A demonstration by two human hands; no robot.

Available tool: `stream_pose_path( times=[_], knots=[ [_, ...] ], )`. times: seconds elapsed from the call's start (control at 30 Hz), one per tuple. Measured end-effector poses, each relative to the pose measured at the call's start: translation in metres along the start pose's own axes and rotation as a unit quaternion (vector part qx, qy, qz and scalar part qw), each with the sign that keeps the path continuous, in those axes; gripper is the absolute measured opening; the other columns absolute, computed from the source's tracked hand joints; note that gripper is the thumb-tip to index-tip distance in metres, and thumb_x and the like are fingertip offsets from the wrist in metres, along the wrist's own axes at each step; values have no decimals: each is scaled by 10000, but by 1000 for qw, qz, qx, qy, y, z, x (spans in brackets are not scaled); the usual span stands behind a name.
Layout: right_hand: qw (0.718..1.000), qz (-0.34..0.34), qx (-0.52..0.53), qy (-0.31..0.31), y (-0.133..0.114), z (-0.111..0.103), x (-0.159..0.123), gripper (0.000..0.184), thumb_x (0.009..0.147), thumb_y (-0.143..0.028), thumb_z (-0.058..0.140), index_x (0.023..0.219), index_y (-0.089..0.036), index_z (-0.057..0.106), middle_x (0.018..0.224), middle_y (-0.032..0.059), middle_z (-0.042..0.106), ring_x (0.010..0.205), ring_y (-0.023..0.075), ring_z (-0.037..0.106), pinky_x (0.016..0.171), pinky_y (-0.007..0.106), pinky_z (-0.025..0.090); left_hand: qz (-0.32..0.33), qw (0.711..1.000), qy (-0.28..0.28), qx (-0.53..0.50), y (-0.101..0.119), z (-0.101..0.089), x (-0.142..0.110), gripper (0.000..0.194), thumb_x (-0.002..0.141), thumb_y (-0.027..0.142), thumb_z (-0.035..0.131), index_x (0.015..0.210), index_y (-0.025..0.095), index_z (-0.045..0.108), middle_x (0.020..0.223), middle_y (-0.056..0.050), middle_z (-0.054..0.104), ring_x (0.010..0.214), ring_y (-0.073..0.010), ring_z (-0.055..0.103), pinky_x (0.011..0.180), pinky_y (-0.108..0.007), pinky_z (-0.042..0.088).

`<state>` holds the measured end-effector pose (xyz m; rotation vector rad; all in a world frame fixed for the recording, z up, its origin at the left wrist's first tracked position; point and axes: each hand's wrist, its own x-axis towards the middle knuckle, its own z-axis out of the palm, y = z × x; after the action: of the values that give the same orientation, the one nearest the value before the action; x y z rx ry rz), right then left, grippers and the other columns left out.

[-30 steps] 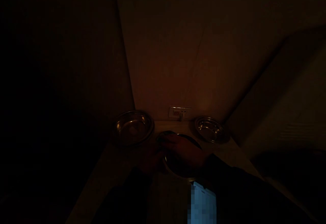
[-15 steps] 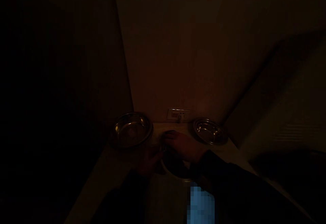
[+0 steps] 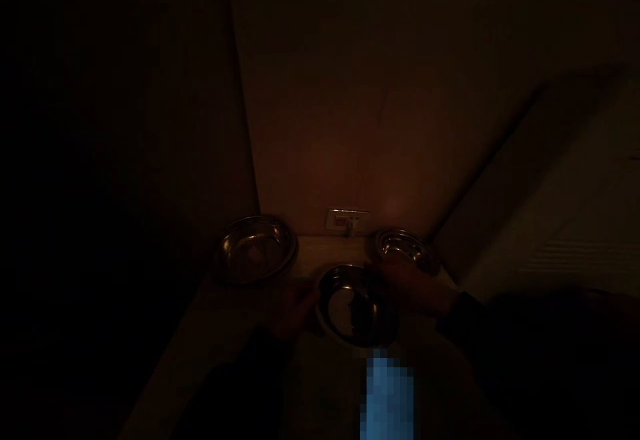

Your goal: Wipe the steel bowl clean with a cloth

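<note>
Very dark scene; clock centred on the middle bowl (image 3: 345,313), 12 toward the back wall (image 3: 340,147). Far left is near black, nothing readable there. At 10: left bowl (image 3: 255,253), shiny metal, on the table (image 3: 330,247) near the wall corner; its outer left edge fades into shadow, and a dull reddish patch inside could be a reflection or contents, can't tell. At 9: left hand (image 3: 293,310), thumb side up against the middle bowl's rim; remaining fingers lost in the dark, so can't tell if it's gripping or just steadying. Its sleeve (image 3: 227,393) merges with the shadow and runs off the bottom. Middle bowl sits between the hands, metal, opening up, dark shape across its bright bottom, right rim hard to trace. At 12: socket plate (image 3: 345,220) low on the wall, small plug-like bit at its lower right, blurred. At 5: blue patch (image 3: 390,400), pixelated, cut by the bottom edge, can't identify. At 2 to 3: right hand (image 3: 407,283), blurred; fingertips unreadable, rim contact and finger spread unclear. It covers the near edge of the right bowl (image 3: 405,245) at 1 to 2.
</note>
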<state>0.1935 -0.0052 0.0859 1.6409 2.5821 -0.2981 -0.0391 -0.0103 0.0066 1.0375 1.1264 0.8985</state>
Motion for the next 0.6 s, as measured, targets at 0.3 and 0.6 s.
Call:
stream_pose_path(
  times=[0.3, 0.6],
  knots=[
    [989, -75, 121, -24, -21, 7, -46, 244, 868, -121, 461, 947, -180, 685, 935, 71, 709, 799, 167, 649, 679, 247, 476, 44, 997, 13, 56, 3, 3, -2, 424, 690, 463, 659, 946, 130, 717, 894, -102, 736, 782, -261, 667, 660, -362, 520],
    [978, -96, 181, 42, -86, 30, -34, 338, 849, -85, 491, 1155, -167, 611, 1170, 99, 646, 1095, 227, 556, 939, 334, 441, 100, 988, 14, 113, -9, 2, 8, 393, 731, 396, 624, 1016, 141, 717, 1128, -94, 712, 1109, -283, 616, 986, -393, 451]
  ],
)
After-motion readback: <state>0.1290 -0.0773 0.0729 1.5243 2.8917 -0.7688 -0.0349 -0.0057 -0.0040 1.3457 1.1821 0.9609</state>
